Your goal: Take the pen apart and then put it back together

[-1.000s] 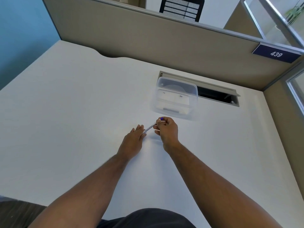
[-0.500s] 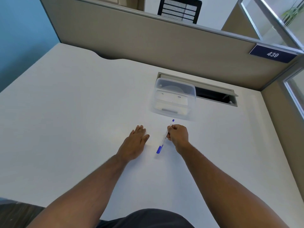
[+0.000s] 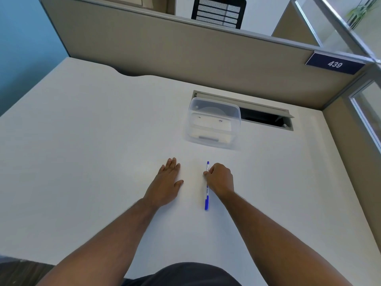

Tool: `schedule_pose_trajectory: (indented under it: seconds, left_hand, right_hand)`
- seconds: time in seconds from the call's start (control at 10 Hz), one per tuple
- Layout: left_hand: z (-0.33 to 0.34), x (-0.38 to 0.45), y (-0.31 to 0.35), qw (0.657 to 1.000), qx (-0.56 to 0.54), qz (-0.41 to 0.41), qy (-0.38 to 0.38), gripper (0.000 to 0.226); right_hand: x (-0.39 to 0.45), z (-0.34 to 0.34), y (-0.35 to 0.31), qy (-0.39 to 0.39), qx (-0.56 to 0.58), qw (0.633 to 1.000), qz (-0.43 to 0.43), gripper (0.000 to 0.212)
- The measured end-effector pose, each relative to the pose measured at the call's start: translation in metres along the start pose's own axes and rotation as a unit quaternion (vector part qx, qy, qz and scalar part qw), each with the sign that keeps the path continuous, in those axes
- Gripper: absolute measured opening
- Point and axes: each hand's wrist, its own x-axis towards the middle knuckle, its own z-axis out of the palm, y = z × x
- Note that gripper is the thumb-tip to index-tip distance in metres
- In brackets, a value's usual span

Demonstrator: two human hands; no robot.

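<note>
The pen (image 3: pixel 207 186) lies on the white table (image 3: pixel 92 141), the right hand (image 3: pixel 219 179) curled at its upper barrel, fingers seemingly pinching it. The left hand (image 3: pixel 167 183) rests flat, released. A one-handed pull could let the pen roll or scatter small parts.

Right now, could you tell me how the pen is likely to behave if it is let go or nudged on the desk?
The pen looks thin and round, so it would probably roll on the smooth desk. It seems light and stiff: the right hand pinches it alone.
</note>
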Motion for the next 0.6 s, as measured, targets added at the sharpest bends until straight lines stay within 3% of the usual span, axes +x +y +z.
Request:
schedule_pose_trajectory:
  seconds: [0.4, 0.6]
  left_hand:
    - [-0.001, -0.001, 0.004, 1.000, 0.019, -0.003, -0.009, 0.061]
    - [0.003, -0.004, 0.004, 0.999, 0.040, 0.018, 0.008, 0.059]
  right_hand:
    - [-0.002, 0.001, 0.001, -0.005, 0.005, 1.000, 0.002, 0.022]
    - [-0.007, -0.008, 0.016, 0.049, -0.024, 0.997, -0.046, 0.022]
